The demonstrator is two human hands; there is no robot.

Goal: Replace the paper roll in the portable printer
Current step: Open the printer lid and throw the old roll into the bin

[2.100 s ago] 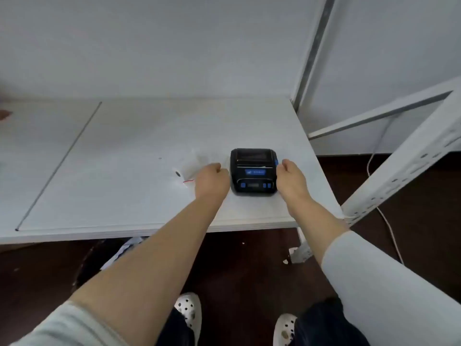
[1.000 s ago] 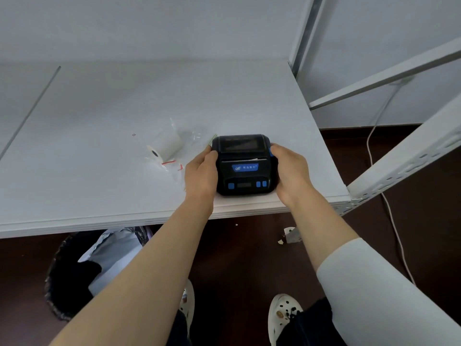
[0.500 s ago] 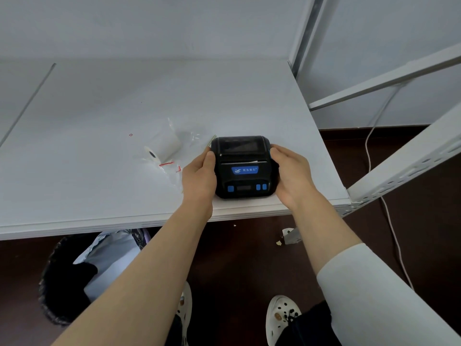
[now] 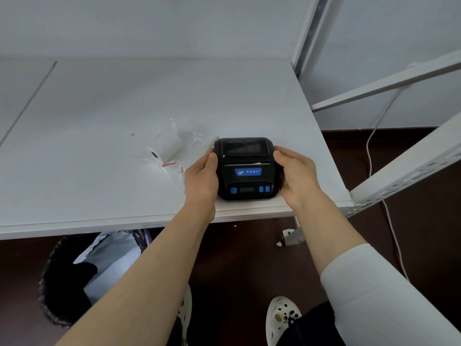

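Observation:
A black portable printer [image 4: 245, 168] with blue buttons and a blue label sits near the front right of the white table [image 4: 99, 101], its lid closed. A sliver of paper shows at its slot. My left hand [image 4: 202, 176] grips the printer's left side, thumb up by the lid edge. My right hand [image 4: 295, 173] grips the right side, fingertips on the lid's corner. A white paper roll [image 4: 166, 147] lies on its side to the left of the printer, inside clear plastic wrap [image 4: 184, 138] with a red tear strip.
The table's front edge runs just below the printer. A white metal shelf frame [image 4: 399, 171] stands at the right with a white cable [image 4: 374, 136] hanging behind it. A black bin [image 4: 74, 278] with bags sits under the table. My shoes show on the dark floor.
Both hands drew the printer toward the front edge of the table, then kept hold of its sides. Over the last half second almost nothing moved.

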